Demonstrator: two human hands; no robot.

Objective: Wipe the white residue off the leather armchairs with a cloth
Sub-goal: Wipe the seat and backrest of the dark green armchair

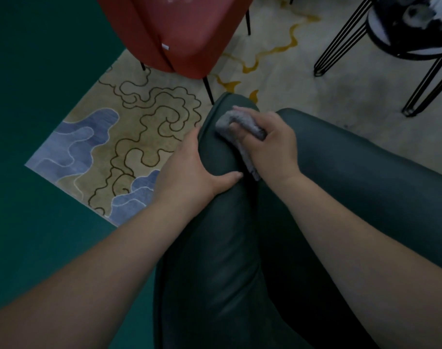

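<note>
A dark green leather armchair (225, 248) fills the lower middle and right of the head view, its armrest running away from me. My left hand (189, 170) grips the armrest from the left side, thumb across its top. My right hand (270, 142) holds a crumpled grey cloth (242, 127) and presses it onto the armrest near its far end. A red leather armchair (169, 31) stands beyond, with white residue on its seat at the top edge of the view.
A patterned rug (139, 127) with blue and beige shapes lies on a dark green floor (26, 96). A round side table on thin black metal legs (401, 46) stands at the upper right. The red chair's black legs reach down close to the green armrest's tip.
</note>
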